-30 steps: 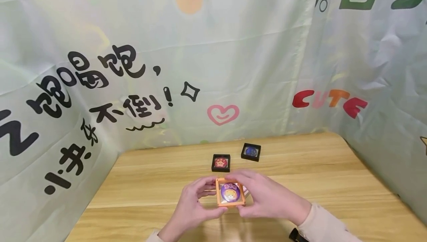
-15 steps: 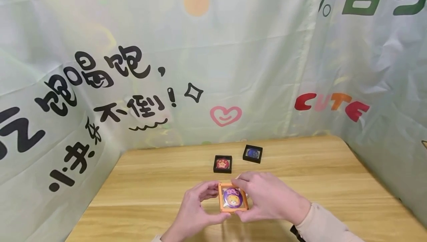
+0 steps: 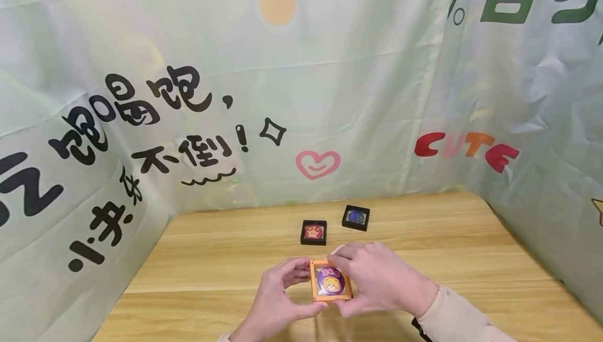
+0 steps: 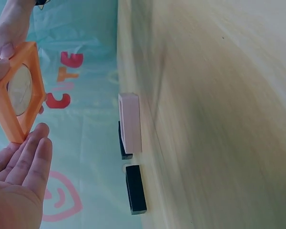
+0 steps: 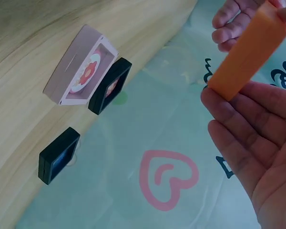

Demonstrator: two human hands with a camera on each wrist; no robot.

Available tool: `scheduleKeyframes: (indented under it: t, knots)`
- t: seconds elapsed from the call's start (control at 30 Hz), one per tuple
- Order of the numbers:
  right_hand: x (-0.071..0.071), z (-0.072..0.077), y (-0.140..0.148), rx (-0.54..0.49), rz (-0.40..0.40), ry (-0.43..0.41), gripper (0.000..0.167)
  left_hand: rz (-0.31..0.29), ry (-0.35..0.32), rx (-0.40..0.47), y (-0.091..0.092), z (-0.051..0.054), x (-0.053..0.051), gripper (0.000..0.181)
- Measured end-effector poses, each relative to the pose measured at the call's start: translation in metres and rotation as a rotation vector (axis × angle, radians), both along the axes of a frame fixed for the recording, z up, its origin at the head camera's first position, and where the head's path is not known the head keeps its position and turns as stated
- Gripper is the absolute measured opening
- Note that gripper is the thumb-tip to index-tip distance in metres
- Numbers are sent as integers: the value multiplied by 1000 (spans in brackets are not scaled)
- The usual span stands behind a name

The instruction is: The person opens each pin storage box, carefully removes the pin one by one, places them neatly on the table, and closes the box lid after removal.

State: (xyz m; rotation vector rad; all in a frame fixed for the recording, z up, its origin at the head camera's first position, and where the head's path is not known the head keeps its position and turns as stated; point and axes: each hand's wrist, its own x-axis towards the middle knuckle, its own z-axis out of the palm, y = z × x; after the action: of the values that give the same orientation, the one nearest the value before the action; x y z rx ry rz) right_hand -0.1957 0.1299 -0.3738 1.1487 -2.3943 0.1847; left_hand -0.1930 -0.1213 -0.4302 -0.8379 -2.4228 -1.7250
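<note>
Both hands hold a square orange display frame (image 3: pixel 332 298) a little above the table. A round purple badge (image 3: pixel 332 282) with a yellow bear face sits behind its clear window. My left hand (image 3: pixel 279 295) is at the frame's left side, its thumb by the lower corner. On the other side, my right hand (image 3: pixel 382 280) grips the frame between thumb below and fingers above. The right wrist view shows the orange frame (image 5: pixel 250 50) edge-on, fingertips of the right hand (image 5: pixel 262 136) under its end. In the left wrist view, fingertips of the left hand (image 4: pixel 19 186) touch a corner.
On the wooden table (image 3: pixel 212 258) stand two black display frames, one with a red star badge (image 3: pixel 313 232), one with a blue badge (image 3: pixel 356 217). A pink frame (image 5: pixel 69 71) stands near them, mostly hidden in the head view. Printed cloth (image 3: pixel 358 96) surrounds the table.
The orange frame stays in both hands and has shifted slightly right and down in the head view, tilting a little. The view itself has also shifted slightly.
</note>
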Motion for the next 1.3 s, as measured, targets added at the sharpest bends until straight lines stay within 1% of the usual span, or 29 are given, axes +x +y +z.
scheduleKeyframes:
  t: [0.13,0.3,0.47,0.63,0.97,1.17,1.3]
  knots:
    - [-2,-2,1,-15,19,25,48,8,-41,10,1,0,0,68]
    - [-4,-3,2,-40,43,34,46,2,-60,15,1,1,0,67]
    - [-4,-3,2,-30,50,44,47,-2,-72,20,1,0,0,67]
    - [-5,-2,3,-30,52,9,44,-8,-81,20,2,0,-1,65]
    - [-5,-4,4,-29,62,5,45,-75,-131,-2,1,-3,-1,64]
    - [-4,-3,6,-31,57,-18,45,-89,-118,-19,2,-3,-1,65]
    - [-4,-3,5,-36,64,-15,45,-97,-154,-40,3,-2,-1,65]
